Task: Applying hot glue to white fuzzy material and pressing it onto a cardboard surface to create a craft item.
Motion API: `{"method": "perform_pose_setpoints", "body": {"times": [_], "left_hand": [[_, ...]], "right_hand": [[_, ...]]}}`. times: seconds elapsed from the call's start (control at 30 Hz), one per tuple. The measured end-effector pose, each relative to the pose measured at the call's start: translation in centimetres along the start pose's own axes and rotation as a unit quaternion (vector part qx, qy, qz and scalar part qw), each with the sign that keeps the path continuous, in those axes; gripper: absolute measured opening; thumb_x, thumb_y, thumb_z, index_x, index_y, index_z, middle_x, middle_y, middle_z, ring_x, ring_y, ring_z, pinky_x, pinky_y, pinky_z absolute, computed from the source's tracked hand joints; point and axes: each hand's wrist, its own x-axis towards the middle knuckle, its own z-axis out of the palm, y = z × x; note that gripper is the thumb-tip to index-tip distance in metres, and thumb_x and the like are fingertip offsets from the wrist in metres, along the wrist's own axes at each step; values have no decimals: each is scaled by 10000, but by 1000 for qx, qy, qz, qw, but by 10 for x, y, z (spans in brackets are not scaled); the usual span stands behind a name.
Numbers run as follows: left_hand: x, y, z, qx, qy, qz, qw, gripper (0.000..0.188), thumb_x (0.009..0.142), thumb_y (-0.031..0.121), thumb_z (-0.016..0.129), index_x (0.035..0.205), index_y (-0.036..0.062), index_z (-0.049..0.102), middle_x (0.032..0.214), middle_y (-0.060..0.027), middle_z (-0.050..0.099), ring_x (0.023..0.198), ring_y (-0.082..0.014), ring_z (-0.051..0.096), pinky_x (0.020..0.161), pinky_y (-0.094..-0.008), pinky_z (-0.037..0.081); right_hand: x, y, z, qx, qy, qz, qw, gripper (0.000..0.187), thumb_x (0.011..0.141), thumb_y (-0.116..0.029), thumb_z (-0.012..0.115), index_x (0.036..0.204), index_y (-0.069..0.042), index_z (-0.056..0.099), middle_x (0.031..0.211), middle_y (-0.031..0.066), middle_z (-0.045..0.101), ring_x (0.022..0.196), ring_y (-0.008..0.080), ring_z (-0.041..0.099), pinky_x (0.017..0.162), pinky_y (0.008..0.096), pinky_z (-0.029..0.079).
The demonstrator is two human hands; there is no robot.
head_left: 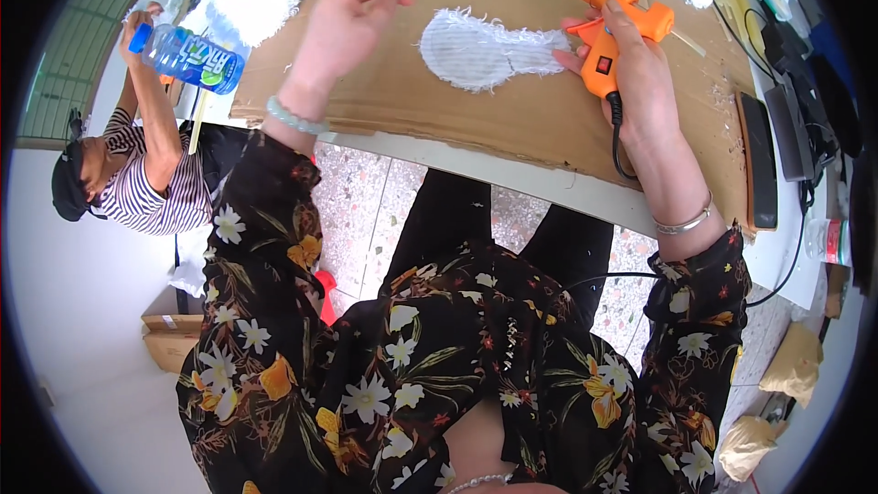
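- Head view: your right hand (646, 73) grips the orange glue gun (601, 53); a snagged cord (615, 114) could jerk it.
- Your left hand (358, 11) hangs open, seemingly empty; a drip could burn it.
- White fluffy cloth (465, 50) lies on cardboard (370, 82); drips could mat it.

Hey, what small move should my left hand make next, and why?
Probably lower the left hand onto the wide end of the fuzzy white piece to steady it. That hand looks free, raised off to the left of the piece, while the right hand, by the narrow end, is occupied with the orange glue gun.
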Motion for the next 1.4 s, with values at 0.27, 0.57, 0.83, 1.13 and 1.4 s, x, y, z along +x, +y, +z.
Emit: {"method": "perform_pose_setpoints", "body": {"times": [0.27,0.57,0.83,1.13,1.4], "left_hand": [[-5,8,22,209,-46,228,950,548,818,26,570,1342,164,486,960,-69,686,801,-284,616,701,-369,514],[-86,42,32,211,-51,201,955,576,797,226,704,1332,185,495,978,-85,672,1056,-296,600,958,-479,412],[-99,38,56,226,-23,195,954,662,748,327,733,1344,194,478,1168,-83,610,1172,-316,535,1016,-504,351],[-94,37,59,239,-23,202,949,693,730,341,737,1358,209,474,1154,-66,597,1156,-288,537,1007,-490,358],[-94,32,60,221,-20,208,953,672,732,332,732,1341,187,489,1061,-52,600,1102,-274,548,984,-474,374]], "right_hand": [[2,2,1,-15,-10,-7,1000,331,988,-253,478,1132,39,535,918,148,632,667,128,567,782,410,594],[-13,-15,13,-103,-127,-105,981,380,989,-254,454,1204,51,523,974,155,645,725,131,582,810,393,556],[-16,-17,17,-334,-253,-97,903,367,979,-263,497,1167,42,572,963,91,673,843,124,599,801,260,483],[-9,-16,26,-474,-242,-86,842,322,976,-247,530,1141,22,595,889,34,667,797,83,572,699,230,452],[-10,-14,35,-511,-231,-87,824,335,975,-265,536,1159,7,600,835,-2,651,685,40,514,572,196,387]]}}
